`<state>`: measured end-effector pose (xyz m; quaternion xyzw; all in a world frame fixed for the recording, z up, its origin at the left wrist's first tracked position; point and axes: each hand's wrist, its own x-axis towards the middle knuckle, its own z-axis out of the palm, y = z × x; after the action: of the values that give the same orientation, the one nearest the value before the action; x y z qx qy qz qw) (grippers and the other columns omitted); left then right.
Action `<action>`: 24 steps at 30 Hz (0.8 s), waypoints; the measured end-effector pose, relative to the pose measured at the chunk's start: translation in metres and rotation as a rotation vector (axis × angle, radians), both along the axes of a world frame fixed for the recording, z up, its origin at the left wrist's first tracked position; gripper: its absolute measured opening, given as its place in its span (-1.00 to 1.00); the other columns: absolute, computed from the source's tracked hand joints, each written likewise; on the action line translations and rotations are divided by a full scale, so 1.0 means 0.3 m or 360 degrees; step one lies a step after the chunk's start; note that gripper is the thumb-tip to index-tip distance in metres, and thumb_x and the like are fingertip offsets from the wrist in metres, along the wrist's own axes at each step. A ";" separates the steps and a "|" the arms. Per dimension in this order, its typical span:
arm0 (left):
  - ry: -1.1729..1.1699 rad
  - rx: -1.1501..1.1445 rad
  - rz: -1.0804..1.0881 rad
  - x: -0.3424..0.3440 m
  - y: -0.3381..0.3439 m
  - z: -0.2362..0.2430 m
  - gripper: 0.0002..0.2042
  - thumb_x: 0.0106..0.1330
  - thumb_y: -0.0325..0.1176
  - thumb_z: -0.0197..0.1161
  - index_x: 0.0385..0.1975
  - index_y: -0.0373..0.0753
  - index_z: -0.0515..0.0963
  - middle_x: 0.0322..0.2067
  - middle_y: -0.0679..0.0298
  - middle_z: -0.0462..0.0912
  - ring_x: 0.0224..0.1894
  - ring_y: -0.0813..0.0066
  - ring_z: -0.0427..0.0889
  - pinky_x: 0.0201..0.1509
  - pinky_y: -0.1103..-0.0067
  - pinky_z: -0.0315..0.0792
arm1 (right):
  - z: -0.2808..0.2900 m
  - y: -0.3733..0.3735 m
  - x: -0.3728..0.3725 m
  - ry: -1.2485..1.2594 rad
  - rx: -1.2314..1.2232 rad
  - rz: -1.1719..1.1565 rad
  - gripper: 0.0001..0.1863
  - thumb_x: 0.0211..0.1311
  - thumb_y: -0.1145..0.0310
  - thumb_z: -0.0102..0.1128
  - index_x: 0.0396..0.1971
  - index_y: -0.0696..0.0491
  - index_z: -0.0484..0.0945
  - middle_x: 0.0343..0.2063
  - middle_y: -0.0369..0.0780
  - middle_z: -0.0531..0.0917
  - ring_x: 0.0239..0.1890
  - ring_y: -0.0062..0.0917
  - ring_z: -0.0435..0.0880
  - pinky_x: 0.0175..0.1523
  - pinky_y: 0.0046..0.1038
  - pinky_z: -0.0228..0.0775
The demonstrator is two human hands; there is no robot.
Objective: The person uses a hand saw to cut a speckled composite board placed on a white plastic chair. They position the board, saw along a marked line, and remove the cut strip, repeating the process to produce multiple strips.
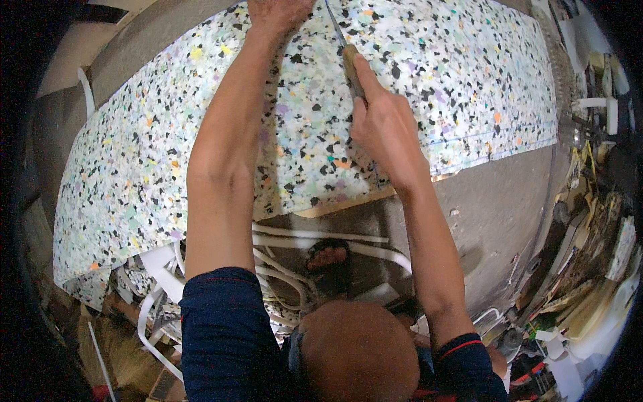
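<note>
The right hand [386, 124] is wrapped around the wooden handle of a knife [350, 59], forefinger along it, blade pointing toward the upper edge. The knife is over a large speckled foam sheet [475, 80] spread across the grey floor [495, 194]. The left hand [278, 9] is at the sheet's far part, its fingers cut off by the view, so I cannot tell how far open it is or whether it grips anything.

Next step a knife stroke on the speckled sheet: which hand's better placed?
Right, most likely: the right hand grips the knife, its blade over the speckled sheet. The left hand, partly out of frame, shows no tool.
</note>
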<state>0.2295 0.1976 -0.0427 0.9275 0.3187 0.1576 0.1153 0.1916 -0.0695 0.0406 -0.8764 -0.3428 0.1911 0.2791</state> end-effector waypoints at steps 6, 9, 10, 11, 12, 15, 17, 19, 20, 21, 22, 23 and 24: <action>-0.0070 -0.0070 0.0039 0.008 0.013 -0.006 -0.45 0.38 0.17 0.16 -0.13 -0.27 0.72 -0.11 -0.12 0.73 0.04 -0.16 0.65 0.27 -0.01 0.37 | 0.058 -0.109 -0.059 0.0094 -0.0179 0.0027 -0.30 0.26 0.56 0.08 0.46 0.10 0.29 -0.50 0.16 0.65 -0.49 0.07 0.65 -0.24 -0.03 0.46; 0.0007 0.0020 0.0081 0.009 0.018 -0.031 -0.41 0.40 0.20 0.13 -0.07 -0.28 0.70 -0.08 -0.15 0.71 0.07 -0.18 0.63 0.32 -0.02 0.34 | 0.083 -0.160 -0.095 0.0096 -0.0284 -0.0011 -0.30 0.26 0.56 0.08 0.46 0.10 0.29 -0.51 0.13 0.65 -0.51 0.08 0.63 -0.26 -0.06 0.47; -0.0004 0.0023 0.0073 0.010 0.017 -0.039 -0.41 0.41 0.21 0.11 -0.04 -0.29 0.69 -0.06 -0.16 0.71 0.09 -0.18 0.63 0.34 -0.02 0.32 | 0.078 -0.160 -0.098 0.0033 -0.0141 0.0004 -0.29 0.25 0.56 0.08 0.46 0.10 0.29 -0.51 0.14 0.65 -0.50 0.08 0.63 -0.26 -0.07 0.48; -0.0015 0.0032 0.0065 0.009 0.018 -0.045 -0.40 0.42 0.21 0.09 -0.02 -0.29 0.68 -0.04 -0.17 0.70 0.10 -0.19 0.62 0.36 -0.02 0.30 | 0.064 -0.148 -0.091 0.0042 -0.0110 0.0002 -0.29 0.24 0.56 0.09 0.46 0.10 0.29 -0.50 0.14 0.65 -0.50 0.08 0.63 -0.26 -0.07 0.48; -0.0027 0.0046 0.0059 0.010 0.020 -0.047 -0.39 0.44 0.21 0.07 0.01 -0.30 0.67 -0.02 -0.18 0.69 0.12 -0.20 0.61 0.38 -0.02 0.28 | 0.046 -0.131 -0.076 0.0065 -0.0119 -0.0020 -0.28 0.24 0.57 0.09 0.46 0.10 0.29 -0.49 0.14 0.66 -0.49 0.08 0.63 -0.25 -0.08 0.48; -0.0157 0.0088 0.0076 0.009 0.020 -0.051 -0.38 0.47 0.19 0.01 0.06 -0.31 0.63 0.06 -0.20 0.65 0.17 -0.21 0.57 0.41 -0.01 0.25 | -0.014 -0.074 -0.053 0.0002 0.0027 0.0016 -0.28 0.22 0.58 0.10 0.45 0.11 0.30 -0.48 0.14 0.66 -0.47 0.05 0.64 -0.24 -0.09 0.49; -0.0008 0.0015 0.0076 0.009 0.022 -0.048 -0.38 0.49 0.18 0.00 0.07 -0.32 0.62 0.08 -0.20 0.63 0.19 -0.21 0.56 0.42 -0.01 0.23 | -0.023 -0.085 -0.059 -0.0005 -0.0081 -0.0011 -0.27 0.21 0.58 0.11 0.45 0.09 0.31 -0.47 0.14 0.66 -0.45 0.03 0.66 -0.24 -0.10 0.50; 0.0047 -0.0022 0.0088 0.011 0.024 -0.046 -0.39 0.49 0.17 -0.01 0.08 -0.33 0.62 0.10 -0.19 0.63 0.21 -0.21 0.55 0.43 0.00 0.23 | -0.007 -0.133 -0.083 -0.0001 -0.0149 -0.0012 -0.26 0.21 0.58 0.12 0.46 0.08 0.31 -0.46 0.13 0.66 -0.44 0.01 0.67 -0.25 -0.12 0.50; 0.0020 -0.0014 0.0093 0.014 0.025 -0.044 -0.38 0.49 0.17 -0.01 0.09 -0.33 0.62 0.10 -0.19 0.63 0.22 -0.21 0.54 0.43 0.00 0.22 | 0.012 -0.171 -0.109 0.0006 -0.0183 -0.0021 -0.26 0.20 0.59 0.13 0.46 0.07 0.31 -0.46 0.13 0.66 -0.44 0.00 0.67 -0.26 -0.12 0.50; -0.0006 -0.0004 0.0105 0.017 0.026 -0.043 -0.38 0.49 0.17 -0.01 0.09 -0.33 0.62 0.10 -0.19 0.63 0.22 -0.21 0.54 0.43 0.00 0.22 | 0.028 -0.203 -0.132 0.0012 -0.0215 -0.0026 -0.26 0.20 0.59 0.13 0.46 0.06 0.31 -0.46 0.12 0.65 -0.45 -0.01 0.67 -0.27 -0.13 0.50; 0.0013 -0.0026 0.0121 0.018 0.026 -0.041 -0.39 0.49 0.17 -0.01 0.10 -0.32 0.62 0.10 -0.19 0.63 0.22 -0.21 0.54 0.43 0.00 0.22 | 0.041 -0.229 -0.151 -0.0007 -0.0194 -0.0018 -0.25 0.20 0.58 0.13 0.47 0.05 0.31 -0.45 0.12 0.65 -0.44 -0.01 0.67 -0.27 -0.13 0.50; 0.0033 -0.0046 0.0131 0.022 0.027 -0.037 -0.39 0.49 0.17 0.00 0.10 -0.32 0.62 0.10 -0.19 0.63 0.22 -0.21 0.54 0.43 0.00 0.23 | 0.051 -0.251 -0.165 -0.0026 -0.0171 -0.0016 -0.25 0.21 0.58 0.14 0.47 0.04 0.30 -0.45 0.12 0.65 -0.44 0.00 0.66 -0.27 -0.12 0.49; 0.0055 -0.0068 0.0135 0.025 0.026 -0.033 -0.39 0.49 0.16 0.00 0.11 -0.31 0.62 0.10 -0.19 0.63 0.22 -0.21 0.55 0.43 0.00 0.23 | 0.053 -0.264 -0.174 -0.0043 -0.0150 -0.0020 -0.24 0.21 0.58 0.14 0.48 0.03 0.29 -0.44 0.12 0.65 -0.43 0.00 0.66 -0.28 -0.12 0.49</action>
<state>0.2369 0.2053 -0.0527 0.9131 0.3629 0.1396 0.1228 0.1395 -0.1487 0.0566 -0.8933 -0.3316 0.1934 0.2340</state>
